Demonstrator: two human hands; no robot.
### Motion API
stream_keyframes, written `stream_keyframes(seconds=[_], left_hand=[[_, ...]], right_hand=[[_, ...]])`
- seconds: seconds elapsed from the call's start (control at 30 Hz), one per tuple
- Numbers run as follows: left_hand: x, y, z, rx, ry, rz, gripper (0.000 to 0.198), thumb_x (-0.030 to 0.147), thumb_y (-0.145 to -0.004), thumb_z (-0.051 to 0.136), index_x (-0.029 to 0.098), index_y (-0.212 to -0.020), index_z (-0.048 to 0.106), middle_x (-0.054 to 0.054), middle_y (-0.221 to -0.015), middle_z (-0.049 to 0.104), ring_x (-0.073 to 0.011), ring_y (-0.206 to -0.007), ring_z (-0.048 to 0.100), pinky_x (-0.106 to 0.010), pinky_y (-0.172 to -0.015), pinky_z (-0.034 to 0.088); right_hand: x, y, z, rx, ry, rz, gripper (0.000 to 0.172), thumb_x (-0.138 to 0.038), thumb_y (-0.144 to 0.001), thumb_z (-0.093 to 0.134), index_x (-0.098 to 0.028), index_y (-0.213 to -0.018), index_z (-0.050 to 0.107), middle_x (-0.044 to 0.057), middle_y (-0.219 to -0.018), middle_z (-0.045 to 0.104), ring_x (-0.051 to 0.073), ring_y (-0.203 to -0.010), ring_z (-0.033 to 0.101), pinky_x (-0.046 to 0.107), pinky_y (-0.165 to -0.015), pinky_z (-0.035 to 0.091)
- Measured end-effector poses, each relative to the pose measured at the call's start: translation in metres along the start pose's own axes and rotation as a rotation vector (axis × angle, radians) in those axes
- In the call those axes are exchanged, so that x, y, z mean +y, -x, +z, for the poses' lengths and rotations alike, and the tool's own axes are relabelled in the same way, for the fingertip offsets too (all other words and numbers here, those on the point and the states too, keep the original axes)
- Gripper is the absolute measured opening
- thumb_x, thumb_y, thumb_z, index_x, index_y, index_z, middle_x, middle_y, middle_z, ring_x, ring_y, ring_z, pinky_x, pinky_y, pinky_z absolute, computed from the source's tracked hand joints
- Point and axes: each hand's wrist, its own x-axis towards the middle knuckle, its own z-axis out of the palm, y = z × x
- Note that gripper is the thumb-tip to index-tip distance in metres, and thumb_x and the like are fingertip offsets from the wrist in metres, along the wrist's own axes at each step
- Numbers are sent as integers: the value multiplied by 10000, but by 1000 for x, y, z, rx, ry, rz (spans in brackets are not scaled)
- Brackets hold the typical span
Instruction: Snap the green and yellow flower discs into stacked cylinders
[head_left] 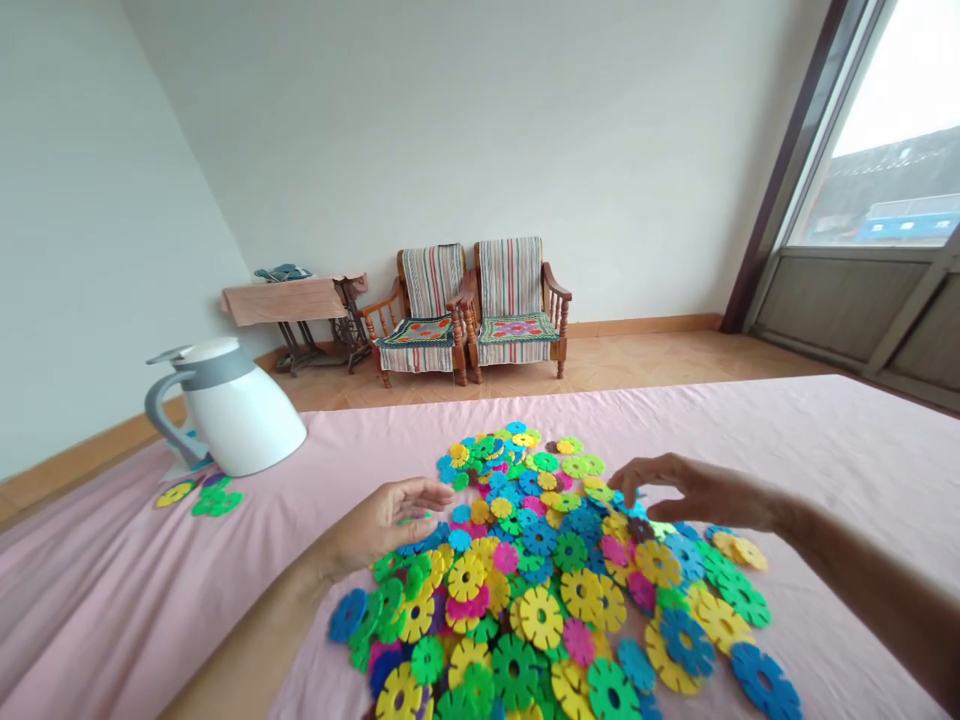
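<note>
A heap of flat plastic snowflake discs (540,570) in yellow, green, blue and pink lies on the pink tablecloth (787,430). My left hand (390,520) hovers at the heap's left edge, fingers stretched out together, palm turned inward, with nothing in it. My right hand (697,492) reaches in from the right over the heap. Its fingers are curled and its fingertips meet around a small blue disc (636,503) near the top of the pile.
A white jug with a grey handle (225,405) stands at the far left of the table, with a few loose green and yellow discs (202,497) beside it. Two striped wooden armchairs (469,310) and a small covered table (292,300) stand against the far wall. A large window (892,150) is at the right.
</note>
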Motion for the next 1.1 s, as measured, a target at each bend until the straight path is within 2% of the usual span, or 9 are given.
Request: stream_keyframes(seconds=[0.1,0.2,0.3,0.4,0.53,0.63,0.8,0.93,1.1], left_hand=[[-4,-12,-2,65,-160,-18,464,437,-751,625,196,-1141,552,-81,-1207,575,-237,-1163,490,-406,-1017,349],[-13,-31,-9,113,-316,-17,692,465,-678,677,197,-1273,446,-99,-1340,462,-274,-1244,399,-426,-1044,298],[-24,-55,-20,97,-444,-47,989,517,-583,725,164,-1388,272,-137,-1435,313,-307,-1308,288,-416,-1076,233],[-32,-80,-28,71,-551,-149,1201,567,-468,761,121,-1418,177,-192,-1457,231,-365,-1331,195,-459,-1081,173],[-37,-109,-28,22,-646,-189,1259,548,-344,801,144,-1400,248,-201,-1453,233,-427,-1318,164,-518,-1058,158],[-35,-122,-22,-23,-717,-115,1208,489,-298,823,182,-1362,341,-182,-1423,309,-443,-1289,221,-538,-1034,190],[-32,-129,-8,-45,-710,31,1003,339,-362,799,215,-1293,447,-103,-1268,491,-386,-1184,389,-445,-995,310],[-35,-125,9,63,-532,86,789,180,-411,722,189,-1180,545,-67,-1111,568,-321,-1045,498,-378,-916,393],[-27,-113,32,85,-276,126,604,144,-563,638,142,-1156,522,-47,-1003,619,-219,-895,568,-289,-773,451]], right_hand=[[2,-12,-4,54,32,-15,314,-432,-772,589,-234,-1008,651,62,-1116,618,253,-1108,516,402,-984,371],[3,-44,1,103,58,16,449,-458,-746,606,-243,-1139,586,67,-1177,591,249,-1133,504,404,-979,377],[9,-91,8,109,286,99,872,-467,-566,746,-255,-1339,403,102,-1364,439,301,-1240,388,444,-1034,293],[16,-139,12,-16,413,146,1212,-475,-383,816,-204,-1418,246,132,-1465,260,327,-1341,185,438,-1089,174],[19,-186,15,-124,466,216,1354,-459,-253,837,-159,-1421,223,174,-1477,199,353,-1351,120,454,-1092,134],[14,-200,22,-164,449,203,1305,-413,-210,846,-167,-1382,329,180,-1442,285,366,-1317,230,448,-1063,222],[9,-194,45,-108,435,35,994,-327,-267,844,-237,-1212,548,100,-1228,531,347,-1182,423,442,-974,346],[11,-184,64,38,350,-21,664,-238,-397,791,-207,-1043,644,59,-999,633,264,-922,575,342,-795,457],[4,-170,76,111,223,-91,362,-206,-597,666,-164,-956,656,25,-855,683,189,-764,600,273,-662,475]])
